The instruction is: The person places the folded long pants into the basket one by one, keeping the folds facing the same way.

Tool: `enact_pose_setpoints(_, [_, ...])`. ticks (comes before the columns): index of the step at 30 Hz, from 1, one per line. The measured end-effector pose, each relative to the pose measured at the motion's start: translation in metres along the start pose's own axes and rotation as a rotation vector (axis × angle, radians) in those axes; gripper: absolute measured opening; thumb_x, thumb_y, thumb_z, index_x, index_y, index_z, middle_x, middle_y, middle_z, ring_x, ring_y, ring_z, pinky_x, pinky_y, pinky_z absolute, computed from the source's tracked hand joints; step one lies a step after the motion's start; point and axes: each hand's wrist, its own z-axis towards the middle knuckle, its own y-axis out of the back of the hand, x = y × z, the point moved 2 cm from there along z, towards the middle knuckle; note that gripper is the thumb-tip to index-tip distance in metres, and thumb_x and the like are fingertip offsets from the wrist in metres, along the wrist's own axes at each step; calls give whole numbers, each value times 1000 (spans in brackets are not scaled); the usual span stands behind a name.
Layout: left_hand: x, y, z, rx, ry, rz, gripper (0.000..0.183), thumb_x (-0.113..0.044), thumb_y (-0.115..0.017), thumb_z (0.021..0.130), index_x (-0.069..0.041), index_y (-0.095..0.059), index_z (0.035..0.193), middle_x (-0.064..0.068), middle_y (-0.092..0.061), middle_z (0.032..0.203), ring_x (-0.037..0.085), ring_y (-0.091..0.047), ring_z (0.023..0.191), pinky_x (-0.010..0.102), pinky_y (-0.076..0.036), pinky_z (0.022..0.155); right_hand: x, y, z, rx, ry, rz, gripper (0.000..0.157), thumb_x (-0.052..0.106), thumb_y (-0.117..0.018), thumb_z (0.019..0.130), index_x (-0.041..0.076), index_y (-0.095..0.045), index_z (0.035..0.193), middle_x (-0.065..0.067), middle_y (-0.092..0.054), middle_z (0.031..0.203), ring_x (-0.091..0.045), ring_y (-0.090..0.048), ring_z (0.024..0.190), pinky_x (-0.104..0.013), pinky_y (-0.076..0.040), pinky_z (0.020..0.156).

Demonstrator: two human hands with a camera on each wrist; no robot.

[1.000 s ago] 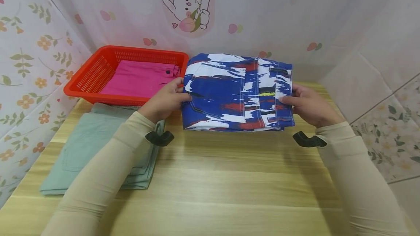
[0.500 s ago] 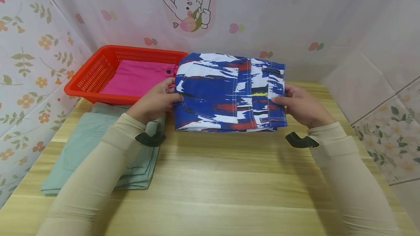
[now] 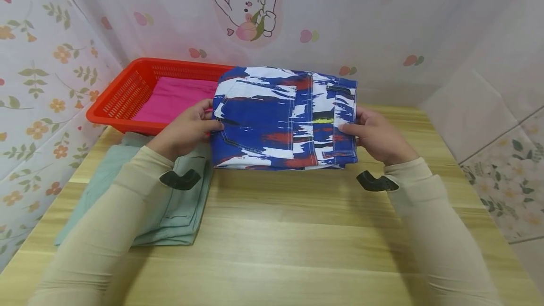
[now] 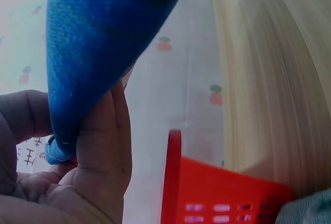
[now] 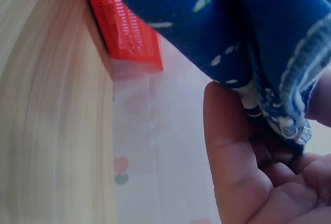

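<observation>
Head cam, L hand + R hand gripping folded rect. stitched cloth, slotted basket nearby

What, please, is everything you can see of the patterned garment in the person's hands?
The garment is a folded bundle of denim-like cloth, splashed blue, white, red, black and yellow, with a stitched pocket showing. It is held above the table, left hand gripping one end and right hand the other.
</observation>
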Motion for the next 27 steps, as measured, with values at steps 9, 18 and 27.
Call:
enact_pose_setpoints(9, [1, 15, -7, -44, 16, 23, 54, -5, -58, 89, -11, -29, 134, 12, -49, 127, 30, -53, 111, 46, -46, 88, 6, -13, 7, 20, 26, 5, 52, 20, -57, 92, 9, -35, 138, -13, -53, 123, -27, -60, 101, -37, -52, 80])
enact_pose_setpoints(18, [-7, 29, -17, -75, 22, 52, 56, -9, -58, 90, -12, -28, 137, 11, -46, 130, 30, -52, 112, 44, -46, 89, 13, -27, 18, 24, 55, 70, 54, 16, -57, 91, 9, -34, 139, -14, -53, 124, -29, -59, 102, -40, -52, 78])
enact_pose_setpoints(27, [-12, 46, -23, -99, 29, 42, 54, -14, -57, 91, -13, -27, 136, 12, -45, 132, 27, -53, 111, 35, -50, 84, 22, -43, 30, 28, 73, 95, 49, 13, -56, 92, 9, -37, 137, -15, -53, 121, -29, -60, 100, -40, -52, 78])
